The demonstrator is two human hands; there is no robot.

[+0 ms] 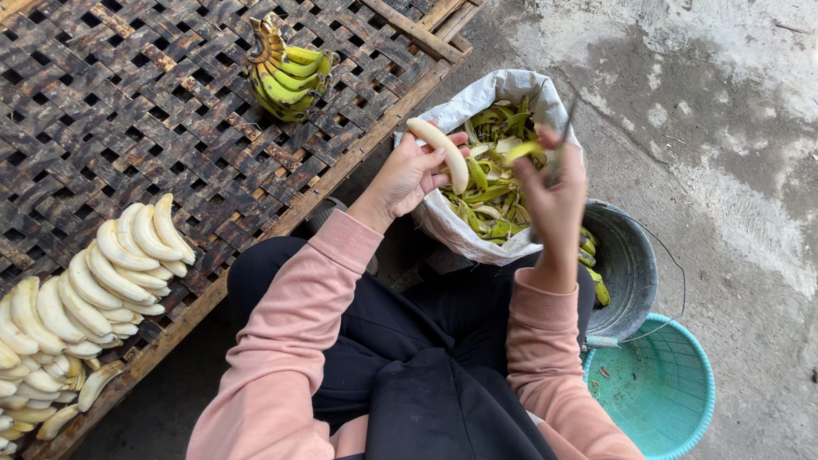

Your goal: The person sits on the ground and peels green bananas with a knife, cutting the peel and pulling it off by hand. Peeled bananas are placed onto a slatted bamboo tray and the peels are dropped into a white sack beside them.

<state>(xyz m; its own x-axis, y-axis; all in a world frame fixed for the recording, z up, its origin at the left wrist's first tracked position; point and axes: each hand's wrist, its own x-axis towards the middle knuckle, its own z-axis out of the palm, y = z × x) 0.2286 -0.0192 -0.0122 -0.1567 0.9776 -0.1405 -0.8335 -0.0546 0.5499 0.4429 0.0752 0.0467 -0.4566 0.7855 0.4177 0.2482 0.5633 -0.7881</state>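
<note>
1. Peeled bananas [94, 290] in rows at 9 o'clock on the woven rack [170, 128]; unpeeled bunch [288, 72] at 11.
2. Left hand [409, 175] wraps the peeled banana [443, 153], just above centre: light, soft, slick, bruises easily (cradle mid-length).
3. Right hand [554, 196] pinches a peel strip [521, 151] over the white sack [477, 230].

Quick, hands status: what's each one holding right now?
Left hand: closed around a peeled banana, over the white sack.
Right hand: closed on a strip of green peel; a thin blurred tool may be there too, unclear.
</note>
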